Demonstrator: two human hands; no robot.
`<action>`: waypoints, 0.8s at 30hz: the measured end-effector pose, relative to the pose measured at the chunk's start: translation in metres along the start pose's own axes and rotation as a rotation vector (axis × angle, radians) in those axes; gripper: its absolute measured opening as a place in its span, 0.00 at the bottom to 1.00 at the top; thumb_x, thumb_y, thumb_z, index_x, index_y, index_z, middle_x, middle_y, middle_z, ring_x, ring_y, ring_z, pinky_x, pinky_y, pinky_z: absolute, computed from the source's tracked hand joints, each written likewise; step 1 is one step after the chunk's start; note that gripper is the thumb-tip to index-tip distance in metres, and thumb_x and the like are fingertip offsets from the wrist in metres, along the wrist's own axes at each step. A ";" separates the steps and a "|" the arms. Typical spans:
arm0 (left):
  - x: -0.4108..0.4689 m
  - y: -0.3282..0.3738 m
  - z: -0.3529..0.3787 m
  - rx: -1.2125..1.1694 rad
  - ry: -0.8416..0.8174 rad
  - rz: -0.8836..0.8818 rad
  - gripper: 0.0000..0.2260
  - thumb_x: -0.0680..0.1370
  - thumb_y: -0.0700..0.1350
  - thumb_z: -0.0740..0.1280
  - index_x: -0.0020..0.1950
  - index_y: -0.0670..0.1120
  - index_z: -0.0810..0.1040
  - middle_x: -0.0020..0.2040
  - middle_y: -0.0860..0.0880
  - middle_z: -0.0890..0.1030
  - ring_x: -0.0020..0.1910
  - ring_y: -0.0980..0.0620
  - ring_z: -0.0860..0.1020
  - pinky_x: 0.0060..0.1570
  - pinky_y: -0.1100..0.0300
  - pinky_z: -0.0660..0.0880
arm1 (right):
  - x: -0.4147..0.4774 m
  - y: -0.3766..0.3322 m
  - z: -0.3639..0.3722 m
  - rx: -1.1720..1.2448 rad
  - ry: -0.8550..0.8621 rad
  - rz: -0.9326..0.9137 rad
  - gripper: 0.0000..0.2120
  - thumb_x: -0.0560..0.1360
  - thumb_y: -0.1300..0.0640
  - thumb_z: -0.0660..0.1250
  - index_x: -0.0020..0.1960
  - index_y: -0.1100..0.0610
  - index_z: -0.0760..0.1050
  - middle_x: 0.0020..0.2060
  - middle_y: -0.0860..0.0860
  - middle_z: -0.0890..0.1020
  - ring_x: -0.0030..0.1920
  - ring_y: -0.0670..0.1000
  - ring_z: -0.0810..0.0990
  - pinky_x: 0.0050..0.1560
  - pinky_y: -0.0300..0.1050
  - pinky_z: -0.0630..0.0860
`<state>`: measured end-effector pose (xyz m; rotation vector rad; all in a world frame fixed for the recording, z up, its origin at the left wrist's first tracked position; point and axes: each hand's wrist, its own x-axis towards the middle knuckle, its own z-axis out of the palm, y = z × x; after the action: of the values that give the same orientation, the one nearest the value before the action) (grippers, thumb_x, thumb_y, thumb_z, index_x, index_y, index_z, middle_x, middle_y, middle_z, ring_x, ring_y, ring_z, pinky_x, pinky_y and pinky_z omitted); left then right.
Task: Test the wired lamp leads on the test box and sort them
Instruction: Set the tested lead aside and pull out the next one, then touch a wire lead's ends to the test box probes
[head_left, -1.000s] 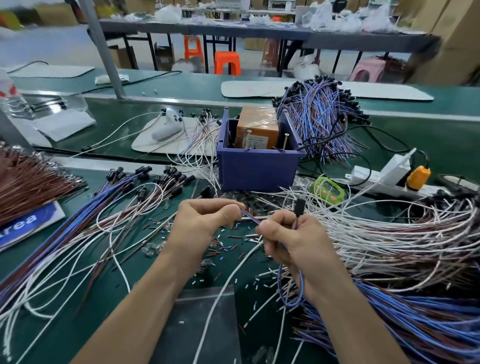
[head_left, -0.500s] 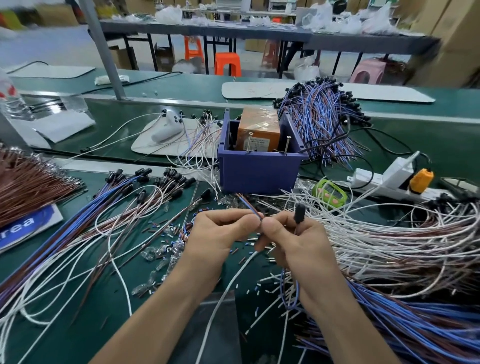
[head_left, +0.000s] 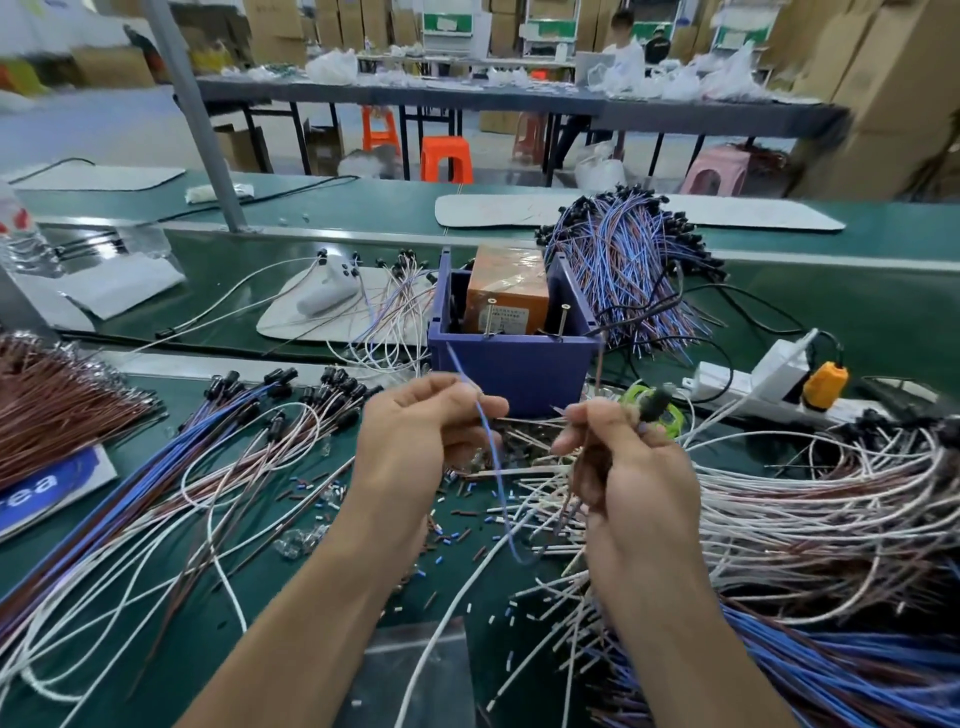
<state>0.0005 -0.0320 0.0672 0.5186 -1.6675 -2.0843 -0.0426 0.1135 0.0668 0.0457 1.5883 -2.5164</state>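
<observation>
Now, left hand (head_left: 426, 436): pinches the lead's (head_left: 492, 467) blue wire between thumb and forefinger; the wire end sticks up in front of the box
Right hand (head_left: 628, 473): curled round the lead below its black cap (head_left: 655, 404)
Box (head_left: 514, 369): purple, mid-surface (head_left: 457, 582), just beyond both hands
Heaps: one (head_left: 234, 441) toward the left edge; another (head_left: 805, 519) toward the right edge; a bundle (head_left: 623, 270) behind the box
</observation>
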 end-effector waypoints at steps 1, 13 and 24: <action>0.007 0.003 0.002 0.022 0.051 0.024 0.09 0.82 0.40 0.65 0.43 0.47 0.80 0.38 0.45 0.87 0.30 0.52 0.82 0.32 0.61 0.78 | 0.006 -0.003 0.002 0.022 0.046 -0.003 0.14 0.82 0.61 0.65 0.38 0.59 0.81 0.27 0.55 0.80 0.22 0.44 0.70 0.22 0.34 0.63; 0.041 -0.049 0.022 0.222 0.402 0.237 0.08 0.78 0.51 0.72 0.39 0.58 0.84 0.28 0.52 0.82 0.21 0.58 0.70 0.24 0.64 0.65 | 0.048 0.010 0.005 -0.006 0.108 0.033 0.13 0.81 0.59 0.67 0.39 0.60 0.81 0.26 0.53 0.79 0.25 0.45 0.74 0.24 0.34 0.65; 0.039 -0.049 0.027 0.270 0.367 0.265 0.12 0.79 0.49 0.73 0.36 0.52 0.83 0.28 0.52 0.82 0.21 0.58 0.71 0.22 0.63 0.67 | 0.055 0.013 0.001 -0.035 0.068 0.071 0.13 0.82 0.57 0.66 0.41 0.60 0.81 0.27 0.53 0.78 0.23 0.45 0.70 0.23 0.35 0.62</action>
<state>-0.0512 -0.0210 0.0243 0.6763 -1.6952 -1.4839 -0.0947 0.1005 0.0491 0.1821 1.6255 -2.4573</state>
